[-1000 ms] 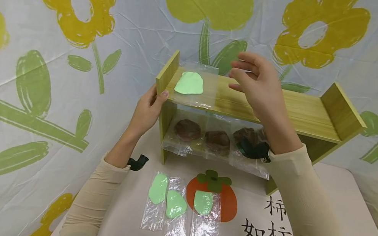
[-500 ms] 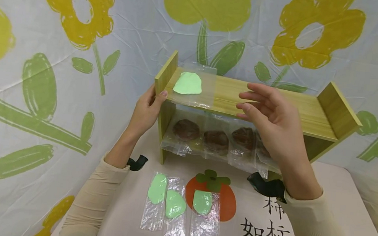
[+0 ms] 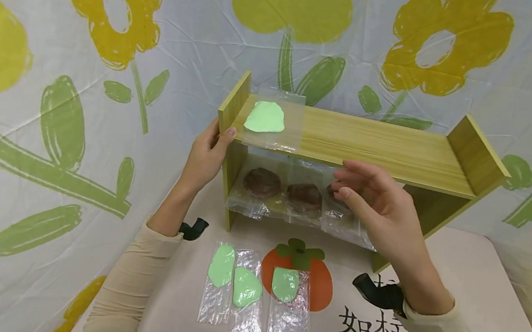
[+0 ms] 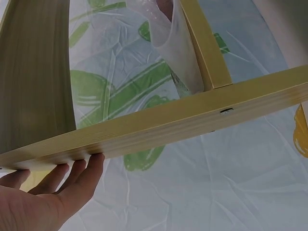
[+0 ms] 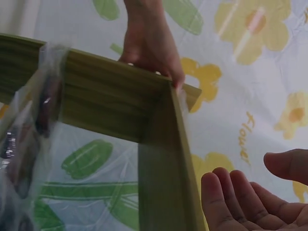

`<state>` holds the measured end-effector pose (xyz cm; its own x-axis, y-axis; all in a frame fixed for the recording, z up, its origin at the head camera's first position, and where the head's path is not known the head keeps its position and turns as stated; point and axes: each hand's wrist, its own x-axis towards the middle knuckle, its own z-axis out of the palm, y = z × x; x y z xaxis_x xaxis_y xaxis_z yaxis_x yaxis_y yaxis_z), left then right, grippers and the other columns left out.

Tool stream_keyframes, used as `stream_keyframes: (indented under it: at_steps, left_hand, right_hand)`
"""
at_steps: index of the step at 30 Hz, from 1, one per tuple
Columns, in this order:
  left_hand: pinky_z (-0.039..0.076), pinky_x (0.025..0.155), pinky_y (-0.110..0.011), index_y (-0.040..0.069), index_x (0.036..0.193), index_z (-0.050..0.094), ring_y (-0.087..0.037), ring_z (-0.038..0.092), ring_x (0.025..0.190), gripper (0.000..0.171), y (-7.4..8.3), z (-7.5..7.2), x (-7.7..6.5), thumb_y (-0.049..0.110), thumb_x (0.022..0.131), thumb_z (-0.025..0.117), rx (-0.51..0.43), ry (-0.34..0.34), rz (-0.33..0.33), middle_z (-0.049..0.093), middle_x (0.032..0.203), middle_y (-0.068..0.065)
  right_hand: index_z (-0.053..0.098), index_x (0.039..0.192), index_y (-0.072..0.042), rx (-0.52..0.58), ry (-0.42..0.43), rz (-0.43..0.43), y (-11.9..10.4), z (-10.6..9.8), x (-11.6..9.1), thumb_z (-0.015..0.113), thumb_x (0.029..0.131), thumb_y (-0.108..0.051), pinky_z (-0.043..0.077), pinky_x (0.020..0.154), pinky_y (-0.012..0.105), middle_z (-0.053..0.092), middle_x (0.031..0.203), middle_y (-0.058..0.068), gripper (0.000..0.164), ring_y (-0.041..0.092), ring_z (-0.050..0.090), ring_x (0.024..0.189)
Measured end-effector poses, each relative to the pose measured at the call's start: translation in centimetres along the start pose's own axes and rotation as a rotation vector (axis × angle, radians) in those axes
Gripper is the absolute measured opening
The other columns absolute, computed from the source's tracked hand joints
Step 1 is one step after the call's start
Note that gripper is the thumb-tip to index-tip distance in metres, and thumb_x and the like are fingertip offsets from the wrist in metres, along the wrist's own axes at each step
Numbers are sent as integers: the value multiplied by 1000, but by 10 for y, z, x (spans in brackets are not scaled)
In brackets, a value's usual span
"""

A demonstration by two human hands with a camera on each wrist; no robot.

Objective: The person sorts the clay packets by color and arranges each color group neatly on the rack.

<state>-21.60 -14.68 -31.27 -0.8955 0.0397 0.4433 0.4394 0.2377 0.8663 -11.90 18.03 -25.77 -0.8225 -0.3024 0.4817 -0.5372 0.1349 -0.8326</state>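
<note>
A small wooden shelf (image 3: 385, 143) with two levels stands on the table. My left hand (image 3: 206, 154) grips its left side panel, fingers on the outer face and thumb at the front edge; the left wrist view shows fingertips (image 4: 96, 163) against the panel. A clear bag with a flat light-green piece (image 3: 265, 117) lies on the top board's left end. Dark brown round pieces (image 3: 262, 182) in clear bags line the lower level. My right hand (image 3: 383, 205) holds nothing, fingers loosely bent and thumb apart, in front of the shelf, hiding part of the bagged row.
Three clear bags with light-green pieces (image 3: 248, 288) lie on the table in front of the shelf. The tablecloth (image 3: 184, 298) bears a persimmon print (image 3: 323, 285) and black characters. Behind the shelf hangs a flowered cloth (image 3: 188, 28).
My right hand has moved down and slightly right, from above the top board to in front of the lower level. The left hand keeps its place on the side panel.
</note>
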Motion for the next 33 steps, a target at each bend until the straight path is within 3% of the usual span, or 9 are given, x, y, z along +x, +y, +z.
stream_keyframes:
  at_steps: [5,12,18,24,33]
  left_hand:
    - [41,103,-49,17,150,47,-24,51,129,51,0,0,0,39,105,51,-16,-5,-6,55,140,-9]
    - [42,102,-50,18,150,47,-25,51,129,49,2,-1,0,39,105,51,-16,-9,-13,55,140,-8]
    - [41,103,-51,17,150,47,-25,50,130,49,1,0,0,38,105,51,-14,-8,-11,55,140,-9]
    - [42,102,-51,18,150,47,-25,51,129,51,1,0,0,40,105,52,-10,-8,-17,55,140,-9]
    - [42,102,-50,17,151,46,-25,51,129,51,2,-1,0,40,105,51,-3,-5,-17,54,140,-9]
  right_hand:
    - [57,135,2,-57,-1,-19,14,3,-14,65,91,13,52,85,25,66,116,17,45,23,64,105]
    - [59,132,-3,-124,-13,19,36,9,-41,68,89,13,52,86,24,66,115,11,47,22,63,108]
    - [61,125,3,-119,-15,58,58,15,-63,68,88,14,53,85,25,65,113,18,39,22,64,105]
    - [65,119,-1,-181,29,96,81,25,-87,69,89,11,54,81,23,68,112,7,33,16,66,99]
    - [67,117,-5,-193,29,181,116,44,-118,71,89,6,56,75,28,71,102,1,30,22,67,93]
